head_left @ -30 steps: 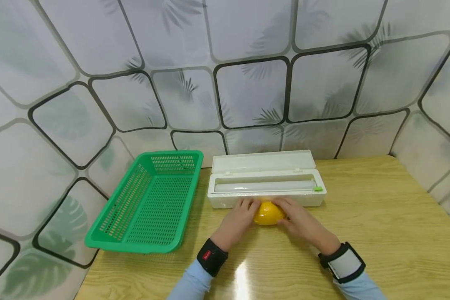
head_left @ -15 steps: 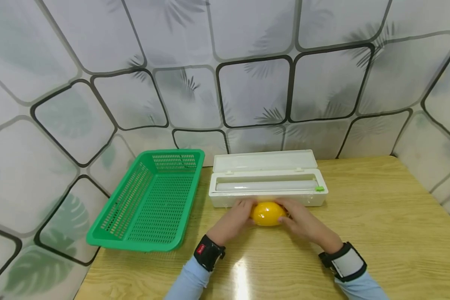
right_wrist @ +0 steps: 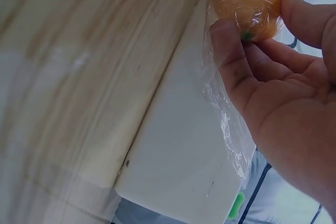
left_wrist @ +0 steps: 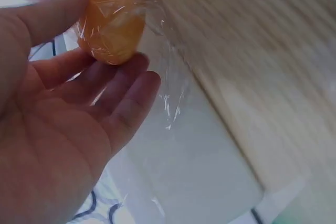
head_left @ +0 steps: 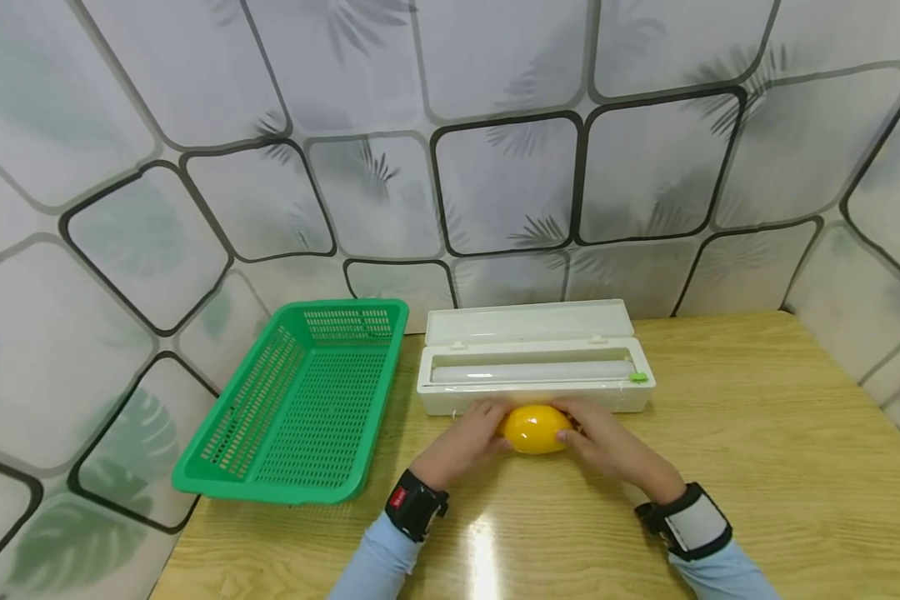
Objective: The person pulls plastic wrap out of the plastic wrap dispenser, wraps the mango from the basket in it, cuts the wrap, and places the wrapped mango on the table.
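A smooth yellow-orange fruit (head_left: 536, 430), oval in shape, is held between both hands in front of the cling film dispenser (head_left: 450, 403). Clear cling film (left_wrist: 169, 103) covers the fruit and trails loosely beside it. My left hand (head_left: 461, 446) grips one end, thumb on its side and fingers under it in the left wrist view. At the other end my right hand (head_left: 615, 450) pinches it between thumb and fingers; a small green spot shows there in the right wrist view. The white dispenser's lid (head_left: 527, 323) stands raised, showing the film roll (head_left: 532, 372) inside.
A green plastic basket (head_left: 266, 492) with slotted sides stands on the wooden table (head_left: 757, 433) to the left. The dispenser carries a green slider (head_left: 638, 377) at its right end. Patterned wall covering (head_left: 502, 183) rises behind the table.
The fruit has come slightly toward me and shows more of its surface between the hands. My left hand has shifted a little to the left. Basket and dispenser stay put.
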Demonstrator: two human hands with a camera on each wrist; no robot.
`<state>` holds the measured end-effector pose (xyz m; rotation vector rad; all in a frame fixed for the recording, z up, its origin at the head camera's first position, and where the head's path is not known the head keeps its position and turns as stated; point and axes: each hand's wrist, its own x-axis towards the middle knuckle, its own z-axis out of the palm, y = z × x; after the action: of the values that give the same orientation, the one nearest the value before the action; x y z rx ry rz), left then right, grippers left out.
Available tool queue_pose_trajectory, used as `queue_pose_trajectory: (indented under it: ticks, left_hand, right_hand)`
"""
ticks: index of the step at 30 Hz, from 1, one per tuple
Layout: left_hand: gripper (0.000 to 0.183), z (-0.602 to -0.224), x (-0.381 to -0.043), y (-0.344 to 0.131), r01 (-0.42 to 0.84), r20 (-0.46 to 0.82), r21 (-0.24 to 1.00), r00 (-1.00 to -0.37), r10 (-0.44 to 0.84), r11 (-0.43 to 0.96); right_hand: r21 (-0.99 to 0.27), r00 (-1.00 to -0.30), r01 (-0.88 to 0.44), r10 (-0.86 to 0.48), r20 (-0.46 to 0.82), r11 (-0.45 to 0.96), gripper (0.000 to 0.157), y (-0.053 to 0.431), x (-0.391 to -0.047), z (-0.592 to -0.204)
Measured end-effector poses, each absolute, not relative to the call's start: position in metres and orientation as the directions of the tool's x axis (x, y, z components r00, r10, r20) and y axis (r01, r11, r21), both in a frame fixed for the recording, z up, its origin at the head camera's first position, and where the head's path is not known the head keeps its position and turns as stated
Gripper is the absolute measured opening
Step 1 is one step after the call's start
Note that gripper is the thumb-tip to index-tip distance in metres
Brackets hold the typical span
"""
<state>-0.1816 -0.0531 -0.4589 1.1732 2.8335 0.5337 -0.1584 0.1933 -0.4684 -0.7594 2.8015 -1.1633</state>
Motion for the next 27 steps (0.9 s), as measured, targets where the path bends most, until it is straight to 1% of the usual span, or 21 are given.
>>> queue_pose_trajectory:
  ticks: [5, 10, 13, 17, 24, 27]
  left_hand:
    - [0.056, -0.458, -0.177, -0.05, 0.692, 0.144, 0.135, -0.722, 0.677, 0.709]
    - [0.056, -0.459, -0.172, -0.046, 0.663, 0.185, 0.052, -0.741, 0.645, 0.747]
    - [0.054, -0.459, -0.17, -0.045, 0.655, 0.196, 0.033, -0.745, 0.637, 0.755]
    - [0.055, -0.459, -0.17, -0.045, 0.652, 0.192, 0.047, -0.749, 0.634, 0.756]
    - [0.058, -0.464, -0.171, -0.043, 0.661, 0.214, 0.043, -0.738, 0.64, 0.749]
    - [0.059, -0.465, -0.172, -0.043, 0.669, 0.226, 0.039, -0.729, 0.646, 0.742]
  right_hand:
    - [-0.678, -0.888, -0.414, -0.433, 0.154, 0.607, 0.04, 0.192, -0.158, -0.467]
    - [-0.672, -0.879, -0.436, -0.445, 0.173, 0.599, 0.039, 0.191, -0.159, -0.467]
    - [-0.657, -0.866, -0.465, -0.461, 0.195, 0.594, 0.039, 0.19, -0.159, -0.468]
    - [-0.627, -0.853, -0.494, -0.476, 0.215, 0.603, 0.04, 0.188, -0.158, -0.467]
    - [-0.551, -0.875, -0.465, -0.455, 0.167, 0.693, 0.045, 0.186, -0.151, -0.458]
    - [-0.514, -0.878, -0.47, -0.442, 0.185, 0.718, 0.047, 0.185, -0.148, -0.457]
